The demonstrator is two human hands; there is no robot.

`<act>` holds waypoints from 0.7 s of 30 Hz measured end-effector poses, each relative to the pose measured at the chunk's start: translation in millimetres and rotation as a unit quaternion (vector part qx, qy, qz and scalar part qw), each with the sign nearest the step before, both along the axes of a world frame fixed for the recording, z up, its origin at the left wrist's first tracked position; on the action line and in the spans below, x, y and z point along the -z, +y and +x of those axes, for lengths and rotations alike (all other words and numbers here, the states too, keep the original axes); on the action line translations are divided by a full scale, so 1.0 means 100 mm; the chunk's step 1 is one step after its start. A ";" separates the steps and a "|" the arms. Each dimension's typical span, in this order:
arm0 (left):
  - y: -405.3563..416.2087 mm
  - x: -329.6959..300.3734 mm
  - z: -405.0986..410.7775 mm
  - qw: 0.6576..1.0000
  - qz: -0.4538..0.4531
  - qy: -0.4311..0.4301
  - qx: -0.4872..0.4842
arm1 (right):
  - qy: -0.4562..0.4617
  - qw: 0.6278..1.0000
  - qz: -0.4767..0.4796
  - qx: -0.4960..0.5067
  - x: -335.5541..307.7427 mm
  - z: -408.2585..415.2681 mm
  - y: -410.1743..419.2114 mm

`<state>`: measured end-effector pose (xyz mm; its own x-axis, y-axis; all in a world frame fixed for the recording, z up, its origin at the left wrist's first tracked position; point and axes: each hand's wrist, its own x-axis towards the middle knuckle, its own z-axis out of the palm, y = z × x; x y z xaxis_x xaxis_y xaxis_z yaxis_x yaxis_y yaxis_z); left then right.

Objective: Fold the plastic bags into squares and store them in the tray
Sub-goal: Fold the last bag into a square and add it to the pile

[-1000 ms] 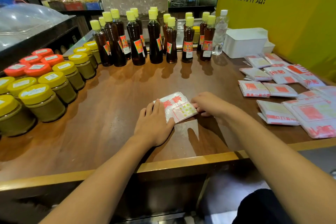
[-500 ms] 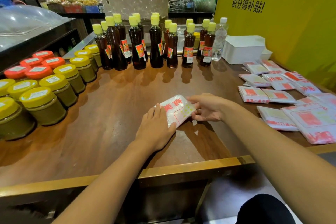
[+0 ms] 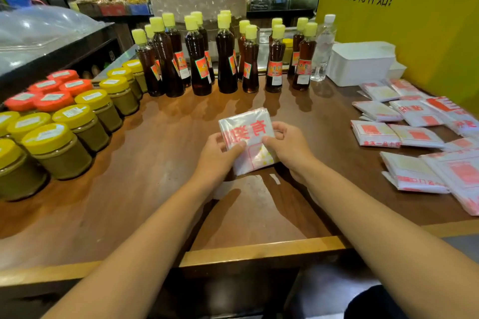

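Observation:
A folded white plastic bag with red print is held just above the middle of the wooden counter. My left hand grips its left edge, thumb on top. My right hand grips its right edge, thumb on the printed face. Several other folded bags lie spread on the counter at the right. A white tray stands at the back right by the yellow wall.
Dark sauce bottles with yellow caps line the back of the counter, with a clear water bottle beside the tray. Jars with yellow and orange lids crowd the left side. The counter's raised front edge runs below my arms.
The bag has come off the counter and turned squarer to me. My left hand went from pressing flat on it to gripping its left edge, and my right hand now grips the right edge.

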<state>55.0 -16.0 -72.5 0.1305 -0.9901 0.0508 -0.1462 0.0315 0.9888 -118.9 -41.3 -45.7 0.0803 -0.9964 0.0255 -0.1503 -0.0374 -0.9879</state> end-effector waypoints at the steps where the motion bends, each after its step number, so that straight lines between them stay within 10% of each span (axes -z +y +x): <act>1: -0.08 0.00 -0.01 1.000 0.002 0.015 -0.006 | -0.013 1.000 -0.005 0.006 0.01 -0.01 -0.05; 13: -1.02 0.04 -0.74 0.997 -0.072 0.003 -0.034 | -0.110 0.989 0.030 0.094 0.23 -0.42 -0.88; 21: -0.93 -0.32 -0.64 0.993 0.110 0.049 0.008 | -0.082 0.973 0.155 0.152 -0.05 -0.44 -0.72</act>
<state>-9.1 -108.5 -40.9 0.1073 -0.9778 -0.1800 -0.0500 -0.1861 0.9813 -162.8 -113.6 -41.2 -0.1983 -0.9353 -0.2930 0.0527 0.2883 -0.9561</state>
